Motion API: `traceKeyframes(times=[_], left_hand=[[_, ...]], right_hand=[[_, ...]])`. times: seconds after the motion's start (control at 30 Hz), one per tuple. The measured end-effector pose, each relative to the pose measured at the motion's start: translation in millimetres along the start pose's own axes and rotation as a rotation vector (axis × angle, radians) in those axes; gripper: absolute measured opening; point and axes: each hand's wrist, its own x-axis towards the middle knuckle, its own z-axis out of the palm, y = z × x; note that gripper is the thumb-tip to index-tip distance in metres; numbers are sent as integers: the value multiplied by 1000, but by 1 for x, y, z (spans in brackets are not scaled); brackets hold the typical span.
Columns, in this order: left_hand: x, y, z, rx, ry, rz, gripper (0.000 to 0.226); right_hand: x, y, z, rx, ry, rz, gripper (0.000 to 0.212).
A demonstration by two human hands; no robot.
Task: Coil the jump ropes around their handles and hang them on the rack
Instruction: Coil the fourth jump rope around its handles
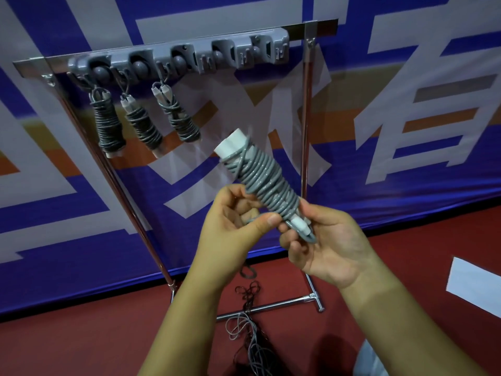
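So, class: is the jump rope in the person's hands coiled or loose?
Coiled: the jump rope wraps tightly round its handles, gripped by the left hand and right hand.

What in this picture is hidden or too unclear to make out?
Head view, the only one:
- Loose end of the grey coiled jump rope: hidden behind the left hand.
- Its white handle tips: partly covered by the right hand.
- How the three hung grey ropes attach to the grey plastic rack: too small, blurred.
- The tangle of loose ropes on the red floor: cut off by the forearms and the bottom edge.
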Motion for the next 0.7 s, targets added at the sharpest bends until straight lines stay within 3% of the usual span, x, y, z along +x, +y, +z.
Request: traceKeyframes(times=[0.1, 0.13, 0.2, 0.27, 0.37, 0.47, 0.7], left_hand=[[0, 3, -5, 16, -71, -29, 46], [-1, 5, -5, 54, -87, -23, 45], [-3, 8, -6, 127, -114, -2, 40], [-4, 9, -9, 178, -92, 15, 33], [-3, 10, -11, 244, -18, -30, 29], [-4, 11, -7, 257, -12, -74, 32], [-5, 12, 2, 178, 66, -161, 37]], right_hand=[[5, 5, 1, 88, -122, 81, 59], [5, 6, 2, 91, -123, 103, 59], [1, 6, 7, -8, -46, 83, 37], [-2, 7, 10, -219, 76, -71, 30], [0, 20, -1, -667, 279, -546, 34], [-2, 29, -9, -954, 313, -899, 29], [-5, 29, -10, -1188, 284, -1053, 35]])
